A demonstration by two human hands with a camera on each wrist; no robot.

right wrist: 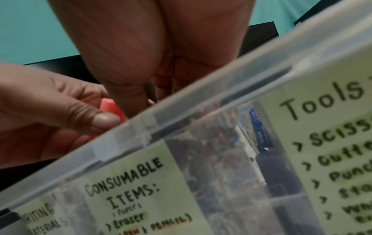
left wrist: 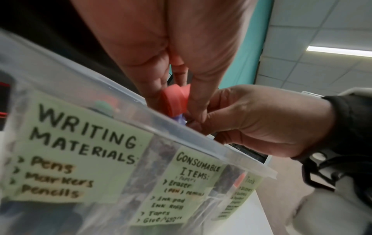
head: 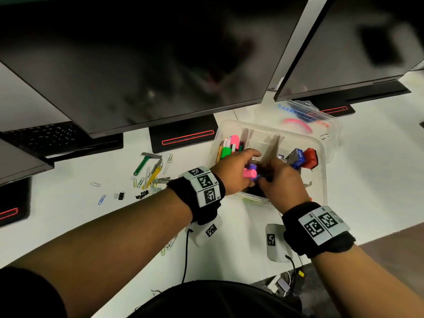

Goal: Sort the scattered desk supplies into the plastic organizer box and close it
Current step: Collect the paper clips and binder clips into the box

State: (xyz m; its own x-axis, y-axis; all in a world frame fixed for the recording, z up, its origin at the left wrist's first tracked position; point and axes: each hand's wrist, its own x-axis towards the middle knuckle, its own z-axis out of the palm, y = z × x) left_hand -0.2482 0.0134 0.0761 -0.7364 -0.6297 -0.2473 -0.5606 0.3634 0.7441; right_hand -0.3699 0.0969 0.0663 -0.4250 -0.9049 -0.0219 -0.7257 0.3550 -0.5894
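Note:
The clear plastic organizer box (head: 322, 161) stands open on the white desk, with labels "Writing materials", "Consumable items" and "Tools" on its front wall (left wrist: 181, 139) (right wrist: 221, 97). Both hands meet over its middle compartment. My left hand (head: 249, 171) (left wrist: 175, 104) pinches a pink roll (head: 247, 173) (left wrist: 171, 97) (right wrist: 110, 108) between thumb and fingers. A small purple piece (head: 252, 167) (left wrist: 179, 119) sits just under the roll. My right hand (head: 266, 180) (left wrist: 197, 122) (right wrist: 149, 95) has its fingers curled, with the tips pinching at that purple piece. The box rim hides the fingertips in the right wrist view.
Markers and pens (head: 231, 145) fill the left compartment; a blue carton (head: 297, 158) and a red item (head: 310, 157) sit in the right one. The clear lid (head: 319, 125) lies behind. Paper clips, binder clips and green and yellow tools (head: 151, 173) are scattered at left. Monitors (head: 160, 65) overhang the back.

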